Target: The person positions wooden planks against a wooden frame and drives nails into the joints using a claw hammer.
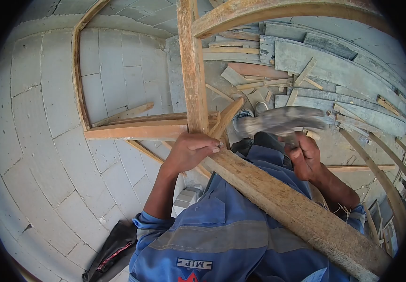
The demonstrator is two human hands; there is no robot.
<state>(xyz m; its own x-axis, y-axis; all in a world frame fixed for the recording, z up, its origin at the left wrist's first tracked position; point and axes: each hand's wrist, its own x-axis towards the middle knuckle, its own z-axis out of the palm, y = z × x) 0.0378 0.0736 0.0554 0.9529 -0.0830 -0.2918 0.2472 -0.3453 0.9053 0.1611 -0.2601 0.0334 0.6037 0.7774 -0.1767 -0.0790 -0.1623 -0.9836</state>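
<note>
My left hand [195, 151] is closed at the near end of a thick wooden beam [287, 209], thumb and fingers pinched around something small, which looks like a nail [220, 145]. That beam runs from the wooden joint down to the lower right, across my blue work clothes. An upright timber [192, 75] and a horizontal timber [137, 129] meet it beside the hand. Wrapped round the handle of a hammer, my right hand [305, 157] is to the right. The hammer [283, 121] is blurred by motion, its head above the hand and apart from the beam.
Block walls [38, 141] stand at the left. Long boards [330, 61] and wood scraps lie on the floor at the upper right. A curved timber [283, 9] crosses the top. A black bag or cloth [113, 249] lies lower left, and grey blocks [185, 199] sit below my left hand.
</note>
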